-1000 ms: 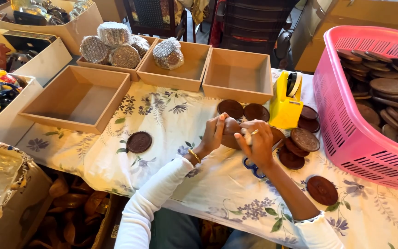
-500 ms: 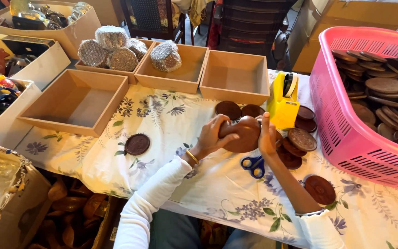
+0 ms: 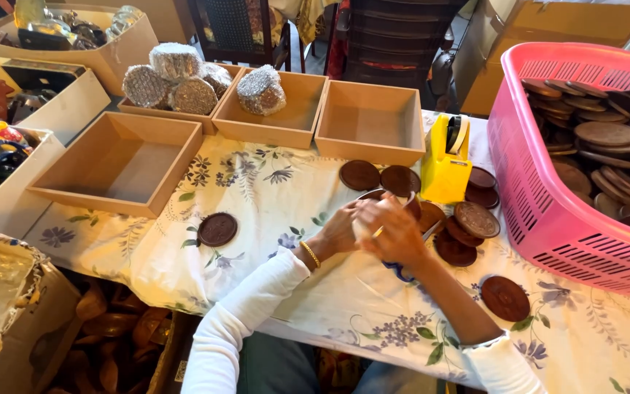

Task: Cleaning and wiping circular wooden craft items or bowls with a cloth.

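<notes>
Brown round disc held above floral tablecloth, mostly hidden by hands; left hand fingers closed on it, right hand curled over it; yellow tape dispenser just beyond, pink basket right

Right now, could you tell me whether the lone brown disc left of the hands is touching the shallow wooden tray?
Apart. The head view shows the lone brown disc flat on the tablecloth, with patterned cloth plainly visible between it and the shallow wooden tray.
</notes>
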